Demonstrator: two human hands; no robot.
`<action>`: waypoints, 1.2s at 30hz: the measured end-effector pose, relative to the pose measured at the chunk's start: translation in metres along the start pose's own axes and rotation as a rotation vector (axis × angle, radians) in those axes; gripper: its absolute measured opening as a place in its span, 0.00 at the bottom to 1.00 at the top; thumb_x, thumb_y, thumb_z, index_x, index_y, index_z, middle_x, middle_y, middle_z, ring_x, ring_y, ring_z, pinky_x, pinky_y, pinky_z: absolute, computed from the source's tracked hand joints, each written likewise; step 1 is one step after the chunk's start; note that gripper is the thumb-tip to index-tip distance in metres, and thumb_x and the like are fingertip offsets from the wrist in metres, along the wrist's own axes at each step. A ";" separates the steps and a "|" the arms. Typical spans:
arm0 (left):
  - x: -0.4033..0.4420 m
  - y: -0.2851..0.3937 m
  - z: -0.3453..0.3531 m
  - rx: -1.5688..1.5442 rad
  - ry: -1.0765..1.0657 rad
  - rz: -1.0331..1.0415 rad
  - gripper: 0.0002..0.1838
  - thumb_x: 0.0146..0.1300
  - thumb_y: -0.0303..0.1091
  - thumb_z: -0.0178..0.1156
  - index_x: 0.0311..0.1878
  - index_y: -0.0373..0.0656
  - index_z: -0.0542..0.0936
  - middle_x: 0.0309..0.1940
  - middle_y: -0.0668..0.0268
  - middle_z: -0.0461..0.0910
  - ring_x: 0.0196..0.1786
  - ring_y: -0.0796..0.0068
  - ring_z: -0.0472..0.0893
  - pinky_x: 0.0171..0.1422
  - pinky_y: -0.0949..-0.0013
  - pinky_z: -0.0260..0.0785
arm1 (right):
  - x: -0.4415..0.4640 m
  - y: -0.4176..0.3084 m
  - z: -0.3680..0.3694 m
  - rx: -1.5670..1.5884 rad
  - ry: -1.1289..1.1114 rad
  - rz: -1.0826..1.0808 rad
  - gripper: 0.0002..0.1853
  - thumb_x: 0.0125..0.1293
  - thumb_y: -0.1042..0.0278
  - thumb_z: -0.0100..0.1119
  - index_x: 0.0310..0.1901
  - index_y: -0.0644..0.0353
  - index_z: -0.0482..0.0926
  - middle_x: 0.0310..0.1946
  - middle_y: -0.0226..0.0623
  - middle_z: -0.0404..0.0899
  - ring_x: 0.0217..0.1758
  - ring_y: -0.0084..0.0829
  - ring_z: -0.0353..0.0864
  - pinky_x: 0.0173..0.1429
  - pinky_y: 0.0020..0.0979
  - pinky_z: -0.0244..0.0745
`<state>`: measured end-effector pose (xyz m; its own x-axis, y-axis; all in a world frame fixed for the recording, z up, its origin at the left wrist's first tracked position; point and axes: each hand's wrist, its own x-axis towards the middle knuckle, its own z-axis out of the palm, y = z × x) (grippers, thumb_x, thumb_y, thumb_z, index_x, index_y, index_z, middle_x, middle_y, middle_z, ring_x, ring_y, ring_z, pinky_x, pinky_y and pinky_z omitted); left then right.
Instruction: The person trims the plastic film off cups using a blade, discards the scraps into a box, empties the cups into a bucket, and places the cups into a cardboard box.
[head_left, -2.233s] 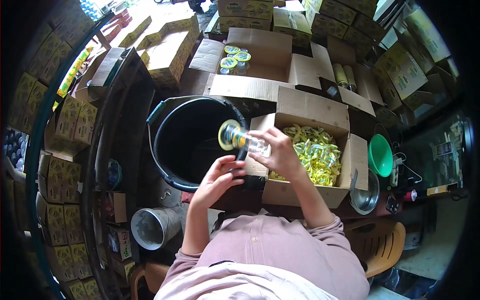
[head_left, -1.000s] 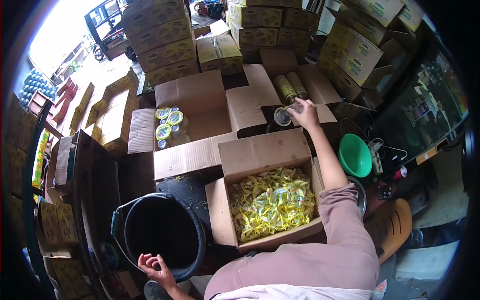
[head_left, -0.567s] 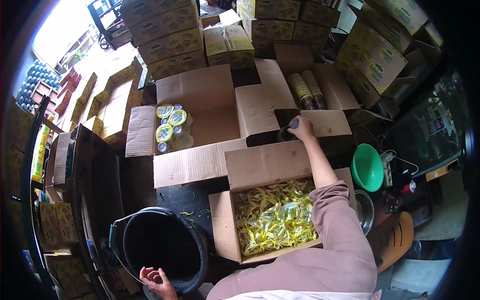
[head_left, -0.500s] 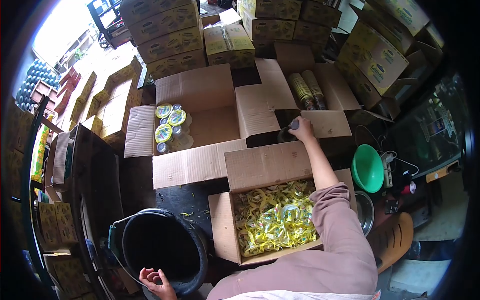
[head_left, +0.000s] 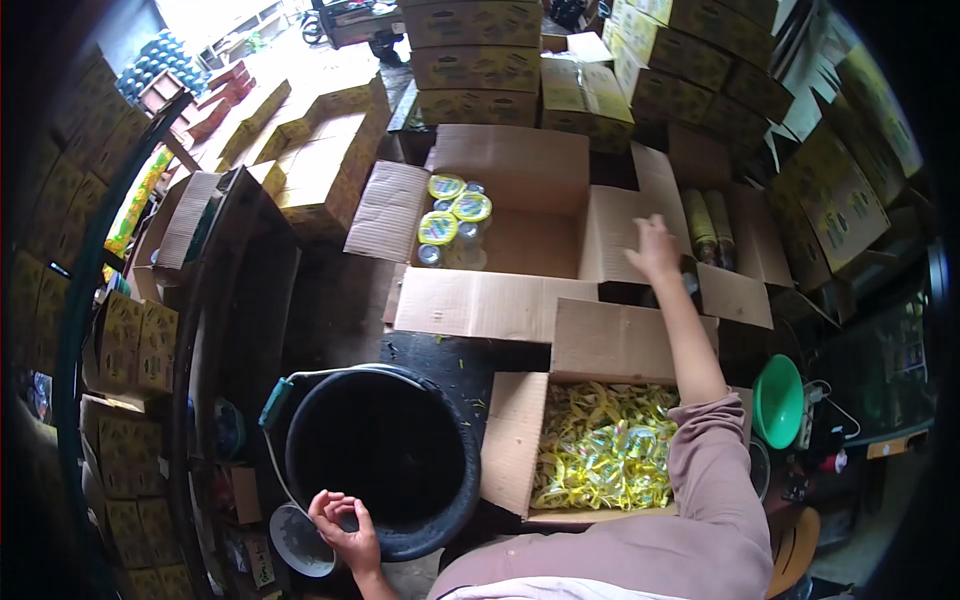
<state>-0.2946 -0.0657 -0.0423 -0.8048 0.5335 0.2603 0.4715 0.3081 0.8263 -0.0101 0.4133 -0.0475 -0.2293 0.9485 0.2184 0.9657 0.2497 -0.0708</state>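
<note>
Cups (head_left: 472,208), yellow printed lids (head_left: 438,228), wording unreadable

Off to the right I saw a green bowl (head_left: 777,402), with a white cable (head_left: 842,418) close by and an orange chair (head_left: 797,553) below. Printed cartons (head_left: 474,60) stood stacked at the back, and bluish containers (head_left: 165,62) (too distant to make out properly) crowded the far left, near red boxes (head_left: 212,112).
</note>
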 end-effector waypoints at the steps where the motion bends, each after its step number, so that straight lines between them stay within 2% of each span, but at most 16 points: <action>1: 0.000 -0.004 -0.001 0.031 0.015 0.006 0.25 0.51 0.18 0.56 0.53 0.42 0.62 0.37 0.64 0.67 0.33 0.80 0.72 0.41 0.79 0.65 | 0.010 -0.024 0.014 0.108 0.068 -0.139 0.26 0.39 0.61 0.70 0.43 0.56 0.75 0.47 0.43 0.72 0.44 0.39 0.77 0.46 0.35 0.75; 3: -0.004 -0.012 -0.002 0.035 0.033 0.023 0.28 0.50 0.17 0.58 0.54 0.43 0.61 0.37 0.65 0.67 0.33 0.82 0.71 0.42 0.80 0.64 | 0.022 -0.086 0.025 0.439 -0.140 -0.158 0.21 0.41 0.57 0.69 0.38 0.56 0.77 0.39 0.40 0.76 0.42 0.37 0.78 0.45 0.34 0.75; 4: -0.003 -0.004 -0.002 0.000 0.065 -0.036 0.30 0.46 0.15 0.59 0.53 0.41 0.60 0.31 0.65 0.69 0.33 0.80 0.72 0.47 0.75 0.64 | 0.027 -0.115 0.035 0.464 -0.218 -0.120 0.22 0.40 0.53 0.69 0.37 0.56 0.78 0.37 0.40 0.77 0.43 0.36 0.78 0.45 0.34 0.74; 5: -0.004 -0.005 -0.003 -0.007 0.054 -0.046 0.32 0.46 0.16 0.61 0.54 0.43 0.60 0.37 0.67 0.65 0.30 0.83 0.69 0.41 0.80 0.63 | 0.030 -0.140 0.047 0.490 -0.294 -0.085 0.23 0.40 0.50 0.69 0.35 0.56 0.79 0.36 0.40 0.79 0.44 0.36 0.78 0.45 0.34 0.74; 7: -0.004 0.002 -0.005 0.005 0.084 -0.023 0.33 0.45 0.17 0.63 0.54 0.43 0.60 0.37 0.67 0.65 0.29 0.83 0.67 0.38 0.80 0.62 | 0.041 -0.180 0.080 0.458 -0.336 -0.075 0.32 0.35 0.45 0.70 0.40 0.60 0.78 0.37 0.42 0.79 0.42 0.35 0.79 0.47 0.33 0.74; 9: -0.003 -0.001 -0.004 -0.059 0.098 -0.023 0.31 0.45 0.20 0.63 0.53 0.42 0.60 0.36 0.66 0.66 0.29 0.83 0.67 0.37 0.80 0.61 | 0.046 -0.211 0.124 0.514 -0.232 -0.030 0.39 0.31 0.43 0.71 0.46 0.62 0.75 0.43 0.46 0.77 0.48 0.37 0.76 0.53 0.35 0.71; 10: -0.004 0.006 -0.009 -0.099 0.030 -0.128 0.32 0.49 0.18 0.63 0.55 0.42 0.59 0.37 0.66 0.69 0.34 0.80 0.70 0.41 0.79 0.65 | 0.051 -0.222 0.129 0.523 -0.345 -0.008 0.42 0.32 0.44 0.71 0.49 0.64 0.71 0.47 0.48 0.74 0.52 0.39 0.73 0.57 0.35 0.68; 13: -0.003 0.007 -0.008 -0.115 0.022 -0.113 0.29 0.49 0.19 0.63 0.54 0.40 0.61 0.36 0.66 0.69 0.32 0.80 0.70 0.39 0.79 0.65 | 0.055 -0.240 0.160 0.719 -0.085 -0.022 0.21 0.34 0.58 0.67 0.32 0.61 0.79 0.33 0.46 0.80 0.38 0.40 0.80 0.46 0.35 0.75; 14: -0.002 0.007 -0.008 -0.112 0.029 -0.100 0.28 0.50 0.19 0.62 0.53 0.40 0.61 0.35 0.65 0.69 0.32 0.80 0.70 0.39 0.79 0.65 | 0.055 -0.241 0.174 0.784 0.075 -0.018 0.14 0.35 0.64 0.65 0.26 0.61 0.79 0.26 0.45 0.80 0.32 0.40 0.80 0.42 0.35 0.76; 20: -0.002 0.002 -0.011 -0.121 -0.003 -0.098 0.28 0.50 0.20 0.62 0.54 0.40 0.61 0.36 0.64 0.70 0.33 0.79 0.71 0.40 0.79 0.65 | 0.042 -0.230 0.133 0.589 -0.078 0.082 0.17 0.35 0.62 0.68 0.30 0.59 0.80 0.30 0.43 0.80 0.35 0.39 0.81 0.45 0.35 0.76; 23: -0.003 -0.007 -0.008 -0.102 0.034 -0.030 0.27 0.47 0.22 0.61 0.51 0.41 0.61 0.34 0.66 0.66 0.30 0.82 0.67 0.37 0.79 0.61 | 0.044 -0.205 0.120 0.498 -0.139 0.091 0.19 0.32 0.56 0.67 0.27 0.59 0.81 0.31 0.44 0.80 0.36 0.39 0.81 0.43 0.35 0.77; 24: -0.002 0.000 -0.007 -0.100 0.047 -0.081 0.25 0.49 0.24 0.59 0.51 0.41 0.62 0.33 0.66 0.67 0.31 0.81 0.68 0.37 0.78 0.61 | 0.044 -0.194 0.119 0.438 -0.127 0.105 0.16 0.31 0.58 0.63 0.23 0.60 0.80 0.26 0.47 0.79 0.33 0.40 0.81 0.39 0.36 0.77; 27: -0.001 -0.006 -0.006 -0.145 0.042 0.004 0.26 0.48 0.19 0.58 0.51 0.41 0.61 0.34 0.66 0.67 0.34 0.81 0.69 0.37 0.78 0.62 | 0.036 -0.158 0.098 0.376 -0.093 0.087 0.18 0.32 0.56 0.68 0.26 0.59 0.80 0.30 0.45 0.80 0.36 0.41 0.81 0.41 0.36 0.77; 30: -0.003 -0.003 -0.005 -0.208 0.094 0.016 0.28 0.46 0.15 0.59 0.51 0.40 0.61 0.36 0.63 0.68 0.33 0.78 0.72 0.39 0.76 0.65 | 0.013 -0.126 0.056 0.521 0.141 -0.011 0.17 0.35 0.59 0.70 0.24 0.61 0.78 0.29 0.45 0.79 0.33 0.40 0.80 0.40 0.35 0.76; 34: -0.005 -0.004 -0.010 -0.233 0.144 0.138 0.31 0.47 0.17 0.61 0.54 0.41 0.59 0.35 0.65 0.66 0.30 0.81 0.68 0.41 0.76 0.64 | -0.062 -0.110 -0.025 1.122 0.305 -0.068 0.18 0.47 0.75 0.66 0.42 0.67 0.75 0.34 0.38 0.79 0.38 0.25 0.79 0.44 0.26 0.77; 36: -0.010 0.002 -0.008 -0.352 0.137 0.153 0.30 0.48 0.21 0.62 0.54 0.42 0.59 0.34 0.65 0.64 0.31 0.81 0.64 0.41 0.75 0.64 | -0.112 -0.111 -0.063 1.314 0.336 -0.066 0.20 0.49 0.76 0.64 0.45 0.69 0.73 0.37 0.39 0.77 0.40 0.26 0.78 0.47 0.27 0.76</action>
<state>-0.2886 -0.0766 -0.0392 -0.7864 0.4352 0.4383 0.4567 -0.0682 0.8870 -0.0839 0.2672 -0.0023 -0.0469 0.8819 0.4691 0.0825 0.4714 -0.8781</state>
